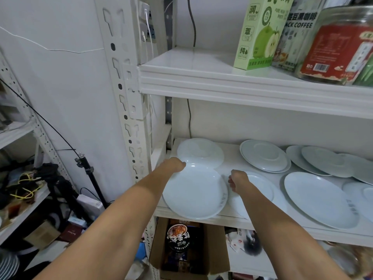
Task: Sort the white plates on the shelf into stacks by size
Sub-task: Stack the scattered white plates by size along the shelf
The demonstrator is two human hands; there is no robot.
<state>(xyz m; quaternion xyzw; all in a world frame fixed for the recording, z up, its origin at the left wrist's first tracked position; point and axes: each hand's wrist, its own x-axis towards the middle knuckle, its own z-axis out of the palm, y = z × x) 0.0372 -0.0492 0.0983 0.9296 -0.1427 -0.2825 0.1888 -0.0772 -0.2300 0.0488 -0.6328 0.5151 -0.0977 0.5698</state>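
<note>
Several white plates lie on the lower shelf (232, 220). A large plate (194, 193) sits at the front left, and my left hand (173, 165) grips its far left rim. My right hand (239, 179) holds the near rim of a smaller plate (262, 188) just to the right. An upturned plate (200, 151) rests behind at the left. Further right are a small stack (264, 155), overlapping plates (323, 161) and a big plate (321, 199).
The upper shelf (222, 81) carries a green carton (260, 33), a coffee box and a red-labelled jar (339, 47). The shelf post (125, 98) stands at the left. Below sits an open cardboard box (187, 247). A cluttered rack and tripod are at the far left.
</note>
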